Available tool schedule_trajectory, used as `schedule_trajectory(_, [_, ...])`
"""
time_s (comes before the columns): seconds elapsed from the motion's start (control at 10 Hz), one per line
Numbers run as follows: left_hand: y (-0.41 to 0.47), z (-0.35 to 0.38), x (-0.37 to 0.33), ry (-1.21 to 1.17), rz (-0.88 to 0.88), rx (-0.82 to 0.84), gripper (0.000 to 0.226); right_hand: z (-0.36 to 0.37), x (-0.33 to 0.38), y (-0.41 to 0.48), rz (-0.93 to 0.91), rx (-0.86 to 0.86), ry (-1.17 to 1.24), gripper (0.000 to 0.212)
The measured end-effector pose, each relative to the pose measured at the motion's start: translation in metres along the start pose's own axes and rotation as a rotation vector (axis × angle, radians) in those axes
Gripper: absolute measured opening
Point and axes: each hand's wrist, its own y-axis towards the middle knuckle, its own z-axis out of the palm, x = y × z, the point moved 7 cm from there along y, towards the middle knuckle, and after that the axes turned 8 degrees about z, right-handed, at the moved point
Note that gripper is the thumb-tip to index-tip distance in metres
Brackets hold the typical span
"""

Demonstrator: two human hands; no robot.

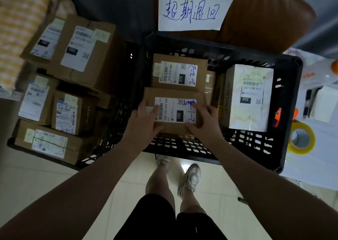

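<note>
Left hand [144, 117] and right hand [204, 120] clamp the box [174, 110] by opposite edges, inside the crate [247, 144]. It is likely light, stiff cardboard, so the edges grip best.

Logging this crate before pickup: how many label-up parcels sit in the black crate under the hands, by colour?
Brown: 2, the 150 parcel and the 070 parcel.
White: 1, the 032 parcel.
Total: 3.
</note>
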Motion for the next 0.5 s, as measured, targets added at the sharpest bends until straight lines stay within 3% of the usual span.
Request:
schedule_trajectory(0.2, [0.019,0.022,-0.016,0.504,0.241,0.184,0.065,0.03,-0.005,0.009,-0.025,0.21,-0.153,0.079])
schedule_trajectory(0.3, [0.025,0.025,-0.019,0.463,0.187,0.304,0.062,0.029,-0.009,0.011,0.021,0.172,-0.508,0.08])
schedule_trajectory(0.5, [0.007,0.007,-0.018,0.453,0.223,0.242,0.046,0.008,0.013,-0.003,-0.026,0.105,-0.802,0.064])
